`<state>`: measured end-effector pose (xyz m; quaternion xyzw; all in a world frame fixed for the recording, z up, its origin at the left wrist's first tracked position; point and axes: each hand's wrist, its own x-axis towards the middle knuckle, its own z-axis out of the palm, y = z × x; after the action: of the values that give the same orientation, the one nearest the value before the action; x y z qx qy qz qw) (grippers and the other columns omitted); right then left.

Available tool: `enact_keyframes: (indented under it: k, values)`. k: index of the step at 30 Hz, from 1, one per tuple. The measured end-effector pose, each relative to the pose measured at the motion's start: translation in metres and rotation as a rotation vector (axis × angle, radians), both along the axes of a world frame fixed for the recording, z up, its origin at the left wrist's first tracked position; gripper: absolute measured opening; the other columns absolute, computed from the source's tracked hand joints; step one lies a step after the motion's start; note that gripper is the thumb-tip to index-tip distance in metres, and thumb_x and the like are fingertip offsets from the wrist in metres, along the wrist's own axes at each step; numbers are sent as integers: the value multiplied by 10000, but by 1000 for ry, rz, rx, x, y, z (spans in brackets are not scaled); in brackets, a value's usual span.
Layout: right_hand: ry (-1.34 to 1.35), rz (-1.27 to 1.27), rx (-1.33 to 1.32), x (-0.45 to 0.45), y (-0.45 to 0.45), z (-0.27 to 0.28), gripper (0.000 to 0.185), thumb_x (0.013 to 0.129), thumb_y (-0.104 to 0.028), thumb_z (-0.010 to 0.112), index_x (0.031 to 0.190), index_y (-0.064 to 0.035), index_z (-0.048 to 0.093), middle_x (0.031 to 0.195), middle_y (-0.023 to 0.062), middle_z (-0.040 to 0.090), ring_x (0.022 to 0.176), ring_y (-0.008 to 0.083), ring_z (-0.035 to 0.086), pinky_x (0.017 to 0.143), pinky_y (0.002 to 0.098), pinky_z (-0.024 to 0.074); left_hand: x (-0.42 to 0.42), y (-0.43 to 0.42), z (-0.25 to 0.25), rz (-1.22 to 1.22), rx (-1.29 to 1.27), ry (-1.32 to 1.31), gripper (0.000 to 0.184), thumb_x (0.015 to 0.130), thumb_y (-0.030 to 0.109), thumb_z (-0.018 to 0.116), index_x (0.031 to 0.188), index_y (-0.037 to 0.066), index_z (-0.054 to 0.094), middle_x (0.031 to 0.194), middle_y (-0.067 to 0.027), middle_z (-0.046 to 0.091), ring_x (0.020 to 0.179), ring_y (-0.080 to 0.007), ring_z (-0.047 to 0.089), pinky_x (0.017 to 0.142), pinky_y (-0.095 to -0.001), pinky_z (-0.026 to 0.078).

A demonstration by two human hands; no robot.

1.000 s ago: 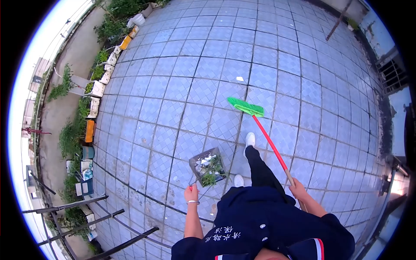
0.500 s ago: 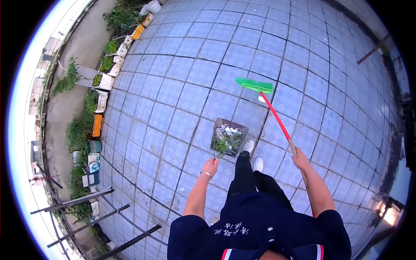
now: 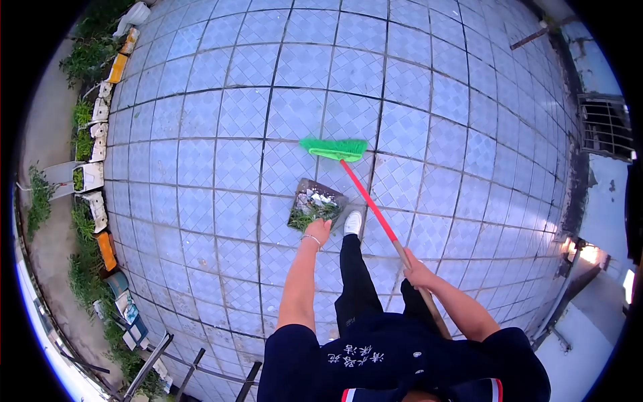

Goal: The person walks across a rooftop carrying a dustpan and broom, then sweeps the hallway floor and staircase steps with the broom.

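Your right grip [image 3: 420, 273] is wrapped round the broom [image 3: 374, 208], its green head [image 3: 335, 149] beyond the dustpan [image 3: 306, 184]; your left grip [image 3: 318, 231] clasps that dustpan, which holds debris [image 3: 319, 199] and lies beside your white shoe [image 3: 353, 223].

The broom head [image 3: 333, 149], at twelve o'clock, is showing bright green, its handle [image 3: 372, 206] red and tan; the blue floor tiles [image 3: 407, 127] are bearing a diamond pattern.
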<state>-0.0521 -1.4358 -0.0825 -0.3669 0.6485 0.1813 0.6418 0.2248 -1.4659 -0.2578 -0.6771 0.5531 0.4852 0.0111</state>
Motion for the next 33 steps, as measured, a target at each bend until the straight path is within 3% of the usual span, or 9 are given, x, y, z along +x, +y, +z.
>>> enact_keyframes:
  k: [2,4,7,12,17,20,25,28,33]
  values:
    - [-200,-329,310,-23,1,37,671,724,-98,428,1256,-209,36,564,10,362,416,75,349,353,208,308,6,-10,9,-6,50,41,422,796,347,328,765,-40,493,760,-241,521,739,-377,496,672,-412,390]
    - [-284,-434,457,-34,5,93,657,738,-112,423,1256,-235,38,551,-22,322,426,58,326,368,195,300,7,-6,8,-41,-27,39,420,796,348,330,751,-37,492,753,-243,519,737,-381,493,669,-413,390]
    - [-277,-379,339,-49,24,135,655,748,-83,411,1259,-215,23,554,-10,342,412,71,336,361,208,301,8,5,14,-20,25,47,405,797,343,337,763,-36,476,746,-244,518,734,-384,490,660,-417,387]
    - [16,-179,49,-55,25,110,649,707,-86,416,1258,-199,93,574,3,382,420,81,372,371,223,333,26,39,5,-9,60,47,362,794,330,348,776,-15,456,737,-241,520,711,-392,488,631,-441,380]
    - [-68,-214,17,-52,56,38,627,703,-104,398,1250,-167,99,564,81,445,374,139,410,355,265,356,21,46,-3,15,40,-71,344,789,323,361,813,-7,455,733,-232,526,703,-392,490,631,-444,382]
    - [-123,-91,14,-29,76,4,626,686,-71,370,1242,-138,90,558,90,443,360,144,406,357,274,362,28,28,11,-28,72,-182,350,788,327,360,822,-6,460,736,-228,529,702,-391,491,635,-444,383]
    - [-438,-384,414,-64,65,29,656,722,-88,406,1251,-213,40,544,5,355,376,78,344,344,206,313,26,39,11,-39,61,-173,363,765,354,390,764,1,477,708,-208,538,699,-372,505,628,-421,397]
    - [-423,-402,345,-84,85,90,671,739,-71,398,1254,-219,-5,525,-13,336,383,63,325,339,201,281,26,49,18,-90,62,-188,393,702,399,479,700,6,484,661,-189,540,658,-344,520,601,-396,406]
    - [-407,-646,208,-120,143,106,648,715,-82,401,1258,-197,67,512,-1,369,377,87,358,350,216,316,2,45,32,-19,-47,-256,392,648,394,535,645,6,479,609,-166,536,598,-327,519,565,-386,403]
